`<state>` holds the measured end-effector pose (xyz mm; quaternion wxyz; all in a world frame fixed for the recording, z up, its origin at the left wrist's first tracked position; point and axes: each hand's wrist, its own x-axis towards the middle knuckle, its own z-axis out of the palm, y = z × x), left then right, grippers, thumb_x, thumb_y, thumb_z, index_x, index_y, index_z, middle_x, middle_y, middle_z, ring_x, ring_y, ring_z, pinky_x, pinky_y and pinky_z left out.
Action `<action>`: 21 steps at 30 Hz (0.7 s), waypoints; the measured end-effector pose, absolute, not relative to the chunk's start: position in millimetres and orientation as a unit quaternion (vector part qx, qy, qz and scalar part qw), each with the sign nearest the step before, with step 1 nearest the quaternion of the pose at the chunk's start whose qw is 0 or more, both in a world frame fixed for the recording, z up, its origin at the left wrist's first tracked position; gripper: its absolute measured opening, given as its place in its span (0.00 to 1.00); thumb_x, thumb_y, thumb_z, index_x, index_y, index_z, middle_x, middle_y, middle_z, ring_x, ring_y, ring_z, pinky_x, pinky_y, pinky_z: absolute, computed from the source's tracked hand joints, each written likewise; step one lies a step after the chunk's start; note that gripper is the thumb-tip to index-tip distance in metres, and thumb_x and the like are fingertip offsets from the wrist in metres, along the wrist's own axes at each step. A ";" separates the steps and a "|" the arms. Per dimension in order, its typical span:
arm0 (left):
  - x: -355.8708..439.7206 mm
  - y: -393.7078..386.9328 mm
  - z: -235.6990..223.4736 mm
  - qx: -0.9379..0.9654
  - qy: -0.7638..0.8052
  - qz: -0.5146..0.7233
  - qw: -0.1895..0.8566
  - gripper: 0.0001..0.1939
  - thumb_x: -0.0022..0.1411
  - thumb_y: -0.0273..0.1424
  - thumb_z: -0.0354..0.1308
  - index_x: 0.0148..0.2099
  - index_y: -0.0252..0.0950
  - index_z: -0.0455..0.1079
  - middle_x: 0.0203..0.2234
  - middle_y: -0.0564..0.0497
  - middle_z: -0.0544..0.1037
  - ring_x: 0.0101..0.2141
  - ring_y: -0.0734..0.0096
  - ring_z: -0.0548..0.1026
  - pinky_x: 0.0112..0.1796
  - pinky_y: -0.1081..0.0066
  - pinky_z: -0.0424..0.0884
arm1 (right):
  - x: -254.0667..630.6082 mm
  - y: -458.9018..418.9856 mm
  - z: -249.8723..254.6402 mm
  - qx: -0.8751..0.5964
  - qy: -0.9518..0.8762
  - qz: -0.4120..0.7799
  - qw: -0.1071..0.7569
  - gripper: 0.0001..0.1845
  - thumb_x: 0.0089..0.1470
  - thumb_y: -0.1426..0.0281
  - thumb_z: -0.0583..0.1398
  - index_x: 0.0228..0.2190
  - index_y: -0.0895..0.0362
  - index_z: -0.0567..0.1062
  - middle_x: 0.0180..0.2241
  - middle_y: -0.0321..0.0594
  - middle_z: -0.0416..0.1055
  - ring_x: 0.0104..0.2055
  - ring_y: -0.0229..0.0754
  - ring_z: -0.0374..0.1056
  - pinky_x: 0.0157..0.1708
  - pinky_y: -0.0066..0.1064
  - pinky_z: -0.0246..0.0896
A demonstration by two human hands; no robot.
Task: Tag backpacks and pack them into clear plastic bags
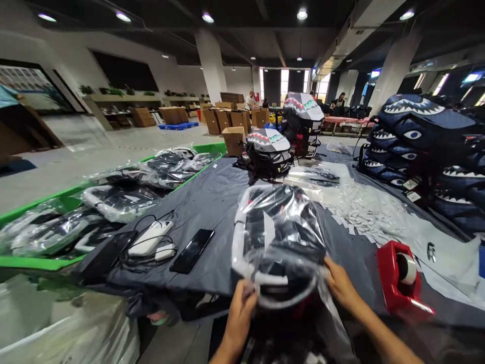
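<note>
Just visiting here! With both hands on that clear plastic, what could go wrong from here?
The clear plastic looks thin, so it might tear or slip where the left hand and right hand grip it. The black phone lies on the table to the left of the plastic; sliding the plastic that way could knock it. The red tape dispenser stands near the right forearm, which might bump it.
</note>
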<state>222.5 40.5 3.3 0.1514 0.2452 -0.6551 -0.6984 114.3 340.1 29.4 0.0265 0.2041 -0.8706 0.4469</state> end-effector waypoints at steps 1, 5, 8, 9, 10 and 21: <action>215.0 30.9 7.4 0.256 -0.649 -0.696 0.172 0.22 0.44 0.49 0.69 0.32 0.37 0.70 0.23 0.54 0.72 0.26 0.68 0.71 0.28 0.70 0.69 | 96.6 342.0 36.3 0.214 -0.879 0.425 0.044 0.17 0.51 0.66 0.52 0.37 0.53 0.78 0.34 0.44 0.78 0.39 0.51 0.73 0.42 0.41 0.70; 208.7 -11.0 2.2 0.388 -0.582 -0.647 0.303 0.25 0.39 0.49 0.66 0.33 0.40 0.62 0.21 0.59 0.67 0.23 0.73 0.66 0.26 0.72 0.64 | 67.8 375.6 42.7 0.157 -0.902 0.382 0.127 0.12 0.47 0.69 0.51 0.30 0.54 0.73 0.31 0.43 0.74 0.36 0.47 0.71 0.40 0.38 0.68; 235.6 -0.2 -12.1 0.443 -0.524 -0.678 0.264 0.22 0.46 0.52 0.62 0.29 0.40 0.60 0.18 0.58 0.65 0.19 0.74 0.64 0.23 0.71 0.64 | 88.3 400.0 22.3 0.144 -0.904 0.374 0.150 0.14 0.48 0.71 0.51 0.34 0.54 0.73 0.34 0.43 0.73 0.39 0.47 0.71 0.42 0.38 0.68; 245.6 14.9 -15.0 0.437 -0.519 -0.703 0.214 0.23 0.48 0.54 0.59 0.26 0.40 0.61 0.16 0.57 0.66 0.17 0.73 0.64 0.21 0.70 0.64 | 98.0 403.6 13.4 0.137 -0.904 0.375 0.152 0.14 0.49 0.71 0.51 0.36 0.54 0.74 0.36 0.44 0.73 0.39 0.47 0.71 0.42 0.38 0.68; 253.3 34.1 -16.1 0.421 -0.523 -0.722 0.169 0.24 0.49 0.56 0.58 0.25 0.39 0.63 0.16 0.54 0.68 0.16 0.71 0.65 0.20 0.69 0.63 | 106.9 404.5 5.2 0.124 -0.905 0.377 0.152 0.15 0.51 0.70 0.51 0.38 0.54 0.74 0.37 0.45 0.73 0.40 0.47 0.72 0.43 0.39 0.68; 171.9 159.0 22.6 0.240 -0.338 -0.909 -0.038 0.19 0.47 0.39 0.76 0.29 0.30 0.75 0.20 0.53 0.72 0.18 0.84 0.64 0.17 0.83 0.59 | 114.4 374.8 -6.0 0.001 -0.869 0.491 0.067 0.16 0.50 0.57 0.55 0.35 0.55 0.73 0.29 0.41 0.76 0.30 0.46 0.72 0.32 0.34 0.66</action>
